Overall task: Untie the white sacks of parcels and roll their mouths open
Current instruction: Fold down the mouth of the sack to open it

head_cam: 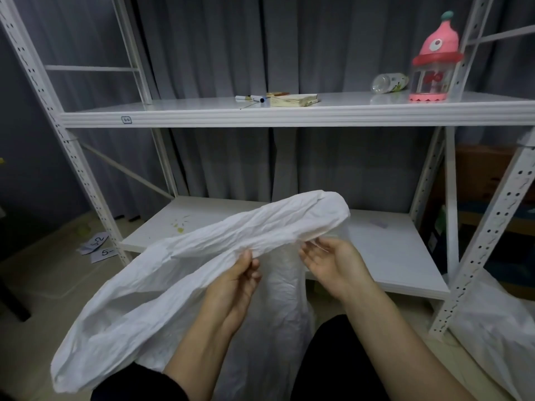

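Contents of the white sack are lying out of sight behind its crumpled mouth, which the left hand is pinching before the front edge of the lower shelf. The right hand is curling at the mouth's right end, grip unclear; a second sack is sitting cut off by the right post.

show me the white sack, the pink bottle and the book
white sack (275, 221), head view, on its rolled mouth
pink bottle (438, 43), head view, on its pink cap
book (292, 98), head view, on its top cover
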